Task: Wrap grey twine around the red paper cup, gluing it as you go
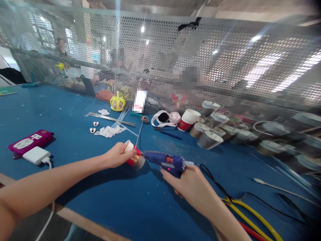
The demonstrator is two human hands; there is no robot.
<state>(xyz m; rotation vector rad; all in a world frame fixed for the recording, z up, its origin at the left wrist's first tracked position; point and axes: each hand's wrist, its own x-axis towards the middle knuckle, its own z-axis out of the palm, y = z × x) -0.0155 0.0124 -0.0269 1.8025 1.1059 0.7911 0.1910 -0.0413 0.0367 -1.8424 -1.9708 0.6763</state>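
My left hand [117, 155] grips a red and white paper cup [131, 160], tilted on its side over the blue table. Grey cord covers the lower part of the cup, and a strand of grey cord [139, 134] runs from it to a small ball of cord [144, 119] farther back. In my right hand [192, 185] is a blue hot glue gun [164, 160] with a small red light and a clear glue stick at its rear. Its nozzle points left and meets the cup near my left fingertips; whether it touches is hard to tell.
Behind the table [82, 140] rises a perforated metal screen [150, 50]. Several cord-wrapped cups [210, 140] line the right back, beside stacked paper cups [189, 118]. Yellow-handled pliers [250, 214] and black cables lie front right. A purple case [31, 142] and white power bank [36, 155] sit left.
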